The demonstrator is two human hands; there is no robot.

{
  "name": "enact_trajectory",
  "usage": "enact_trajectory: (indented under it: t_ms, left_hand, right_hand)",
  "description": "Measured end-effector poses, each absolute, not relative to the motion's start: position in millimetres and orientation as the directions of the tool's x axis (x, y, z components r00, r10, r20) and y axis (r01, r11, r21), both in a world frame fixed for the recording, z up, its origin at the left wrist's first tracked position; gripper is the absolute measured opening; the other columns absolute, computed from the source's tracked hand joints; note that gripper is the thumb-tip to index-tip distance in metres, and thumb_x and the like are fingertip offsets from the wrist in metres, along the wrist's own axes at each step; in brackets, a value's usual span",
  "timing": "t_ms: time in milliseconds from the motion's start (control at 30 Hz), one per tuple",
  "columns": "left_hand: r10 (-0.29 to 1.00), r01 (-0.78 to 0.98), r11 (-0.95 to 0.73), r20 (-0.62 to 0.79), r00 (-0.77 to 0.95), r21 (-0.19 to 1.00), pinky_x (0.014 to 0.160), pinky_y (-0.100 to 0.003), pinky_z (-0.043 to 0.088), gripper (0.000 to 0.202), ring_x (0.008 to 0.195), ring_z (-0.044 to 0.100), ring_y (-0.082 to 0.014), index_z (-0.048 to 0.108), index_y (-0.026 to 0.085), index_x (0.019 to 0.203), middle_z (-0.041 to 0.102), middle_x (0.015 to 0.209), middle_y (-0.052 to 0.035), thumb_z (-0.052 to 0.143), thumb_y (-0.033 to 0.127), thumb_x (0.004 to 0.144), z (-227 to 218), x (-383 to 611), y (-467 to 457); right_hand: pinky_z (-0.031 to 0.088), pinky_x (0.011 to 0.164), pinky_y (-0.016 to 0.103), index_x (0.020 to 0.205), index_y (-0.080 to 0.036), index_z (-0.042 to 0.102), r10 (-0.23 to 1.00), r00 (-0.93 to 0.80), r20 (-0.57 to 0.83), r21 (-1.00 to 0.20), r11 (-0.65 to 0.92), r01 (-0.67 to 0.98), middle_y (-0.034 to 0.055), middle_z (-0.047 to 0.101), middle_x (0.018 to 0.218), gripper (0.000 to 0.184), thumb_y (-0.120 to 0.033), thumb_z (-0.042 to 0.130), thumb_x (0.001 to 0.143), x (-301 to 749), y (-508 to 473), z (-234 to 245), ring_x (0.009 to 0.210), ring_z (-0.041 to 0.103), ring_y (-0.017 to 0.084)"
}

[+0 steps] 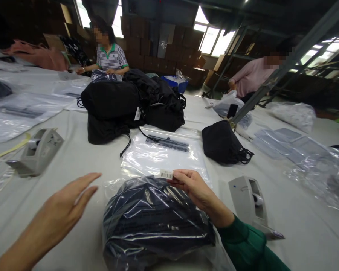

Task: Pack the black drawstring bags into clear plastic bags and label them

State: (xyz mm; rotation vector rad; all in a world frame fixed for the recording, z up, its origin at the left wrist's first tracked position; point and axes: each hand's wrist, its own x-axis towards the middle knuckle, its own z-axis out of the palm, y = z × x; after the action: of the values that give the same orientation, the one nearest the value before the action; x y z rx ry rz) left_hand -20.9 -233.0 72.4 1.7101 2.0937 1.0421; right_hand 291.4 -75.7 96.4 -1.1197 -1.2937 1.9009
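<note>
Right in front of me lies a dark bundle in a clear plastic bag point(155, 222); its exact kind is hard to make out through the shiny film. Between thumb and fingers, my right hand point(190, 186) pinches a small white barcode label point(166, 174) above the bundle's far edge. My left hand point(66, 205) is in the air left of the bag, fingers stretched out and holding nothing. Beyond the bundle is a stack of flat clear plastic bags point(169, 154) with dark print.
Tape dispensers stand at left point(36, 152) and right point(251, 203). Black drawstring pouches point(110, 101) are piled ahead, and a single black pouch point(223, 143) sits to the right. Clear packaging point(307, 154) covers the right side. Two people work across the table, near a slanted metal post point(282, 67).
</note>
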Motion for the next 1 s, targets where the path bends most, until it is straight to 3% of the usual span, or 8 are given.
enact_trajectory:
  t_ms: [100,233,333,500,600,733,867,1000]
  left_hand:
    - [0.993,0.596,-0.115,0.072,0.096,0.795,0.119,-0.041,0.026,0.051,0.14,0.038,-0.0254,0.046,0.034,0.143,0.042,0.151,0.0016,0.049,0.045,0.093,80.0,33.8,-196.2]
    - [0.851,0.501,-0.151,-0.146,0.504,0.852,0.119,-0.054,0.015,0.057,0.147,0.015,-0.0315,0.033,0.038,0.147,0.022,0.159,0.0014,0.052,0.044,0.094,66.7,68.1,-169.4]
    - [0.754,0.557,-0.173,-0.255,0.605,0.812,0.119,-0.057,0.014,0.05,0.148,0.011,-0.0319,0.034,0.041,0.147,0.017,0.161,0.002,0.043,0.045,0.098,57.5,61.0,-169.1]
    - [0.768,0.647,-0.292,-0.23,0.597,0.704,0.118,-0.061,0.009,0.064,0.148,-0.001,-0.0354,0.018,0.039,0.152,0.0,0.163,-0.0017,0.041,0.057,0.095,61.6,59.7,-153.5]
    - [0.68,0.631,-0.343,-0.28,0.678,0.696,0.114,-0.067,0.012,0.067,0.146,-0.001,-0.0419,0.022,0.043,0.15,0.0,0.163,-0.0031,0.042,0.066,0.09,62.7,67.8,-143.7]
    - [0.699,0.635,-0.388,-0.235,0.675,0.668,0.112,-0.071,0.011,0.069,0.145,0.0,-0.045,0.03,0.043,0.148,0.004,0.163,-0.0053,0.044,0.071,0.086,65.6,71.9,-145.2]
    - [0.69,0.612,-0.396,-0.218,0.69,0.685,0.115,-0.066,0.016,0.074,0.145,0.016,-0.0398,0.03,0.035,0.15,0.024,0.159,-0.0103,0.042,0.072,0.086,73.0,72.2,-152.7]
    - [0.703,0.611,-0.377,-0.214,0.678,0.697,0.115,-0.064,0.022,0.069,0.142,0.03,-0.0377,0.042,0.03,0.145,0.038,0.153,-0.0115,0.044,0.069,0.088,73.7,73.2,-156.7]
  right_hand:
    - [0.054,0.077,0.028,0.083,-0.014,0.073,0.785,-0.489,-0.381,-0.892,-0.451,-0.03,0.0061,0.072,0.085,0.027,-0.038,0.08,0.07,291.8,-68.9,79.4,0.086,0.068,0.019]
    - [0.057,0.075,0.027,0.078,-0.016,0.07,0.786,-0.395,-0.476,-0.838,-0.541,-0.066,0.004,0.071,0.083,0.024,-0.033,0.083,0.067,307.9,-67.0,50.3,0.085,0.068,0.018]
    - [0.058,0.077,0.028,0.078,-0.017,0.07,0.79,-0.33,-0.517,-0.812,-0.574,-0.104,0.0023,0.069,0.083,0.027,-0.033,0.087,0.064,320.0,-67.9,38.0,0.087,0.068,0.018]
    - [0.056,0.069,0.025,0.08,-0.016,0.071,0.812,-0.303,-0.498,-0.846,-0.532,-0.038,0.0015,0.067,0.077,0.029,-0.037,0.085,0.065,318.1,-64.7,44.1,0.075,0.065,0.015]
    - [0.045,0.052,0.019,0.076,-0.015,0.071,0.832,-0.314,-0.457,-0.887,-0.45,0.1,-0.0023,0.059,0.059,0.027,-0.039,0.081,0.071,311.6,-64.9,55.6,0.055,0.052,0.009]
    - [0.036,0.047,0.02,0.071,-0.014,0.069,0.789,-0.385,-0.479,-0.877,-0.444,0.182,-0.0036,0.055,0.053,0.028,-0.04,0.079,0.072,304.5,-67.9,68.5,0.048,0.045,0.007]
    - [0.037,0.047,0.018,0.063,-0.014,0.065,0.709,-0.421,-0.566,-0.818,-0.547,0.178,-0.0027,0.057,0.054,0.032,-0.041,0.082,0.069,297.0,-68.2,71.9,0.048,0.047,0.006]
    - [0.047,0.053,0.018,0.075,-0.014,0.068,0.667,-0.394,-0.633,-0.762,-0.627,0.162,0.0003,0.065,0.066,0.034,-0.044,0.083,0.067,291.6,-70.8,62.8,0.056,0.056,0.007]
